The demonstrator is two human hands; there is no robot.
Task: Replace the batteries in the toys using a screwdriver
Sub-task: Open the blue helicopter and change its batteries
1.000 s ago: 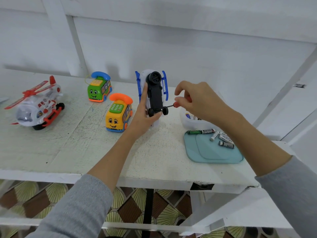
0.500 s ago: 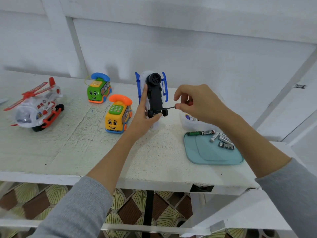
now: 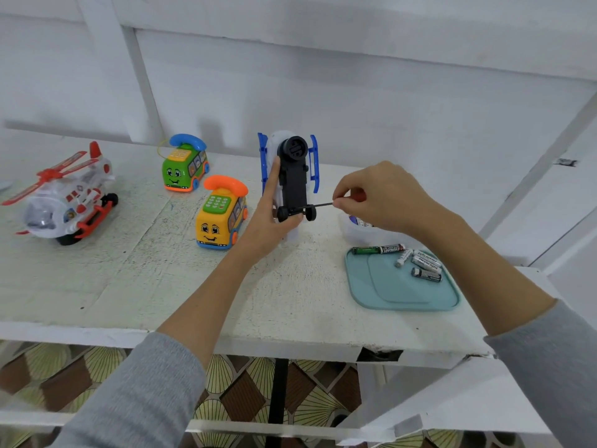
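A white and blue toy helicopter [image 3: 293, 176] stands on end at the table's middle, its black underside facing me. My left hand [image 3: 269, 215] grips it from the left and below. My right hand [image 3: 378, 195] pinches a small red-handled screwdriver [image 3: 321, 205], whose thin shaft points left into the black underside near the small wheels. Several batteries [image 3: 416, 258] lie on a teal tray [image 3: 400, 292] at the right.
A red and white toy helicopter [image 3: 64, 195] sits at the left. A green phone-bus toy [image 3: 184, 164] and a yellow one [image 3: 221, 213] stand left of my left hand. A small clear tub [image 3: 358, 229] sits behind the tray. The table's front edge [image 3: 226, 342] runs below my forearms.
My right hand's fingers have shifted round the screwdriver handle, as if twisting it, and now cover most of the red. The toy and my left hand have stayed put.
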